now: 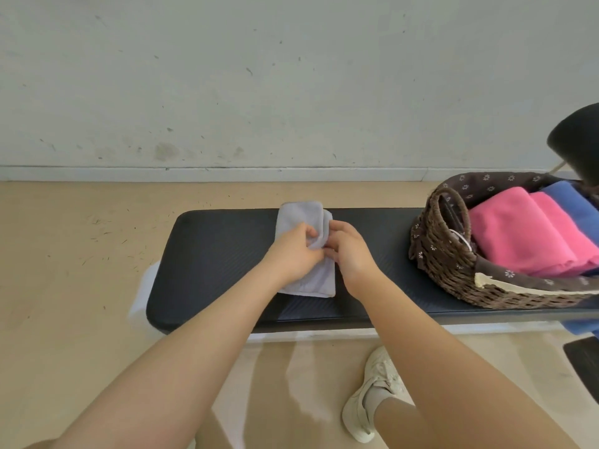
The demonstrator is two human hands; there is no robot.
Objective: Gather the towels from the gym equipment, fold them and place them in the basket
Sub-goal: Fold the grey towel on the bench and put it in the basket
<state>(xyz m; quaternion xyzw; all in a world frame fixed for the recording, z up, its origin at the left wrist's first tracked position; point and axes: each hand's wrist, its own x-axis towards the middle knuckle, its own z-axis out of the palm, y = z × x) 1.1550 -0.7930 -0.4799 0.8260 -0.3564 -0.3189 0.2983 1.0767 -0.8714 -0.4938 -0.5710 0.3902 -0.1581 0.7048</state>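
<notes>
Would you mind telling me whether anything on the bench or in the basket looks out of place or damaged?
Nothing stands out. The lavender towel lies folded on the black bench under both hands, and the pink towels and blue towel sit neatly in the wicker basket.

- No readable text, label, brand, number or sign shows anywhere in the frame.
- The basket (450, 260) lining at the right of the frame carries only a small white flower print, no lettering.
</notes>
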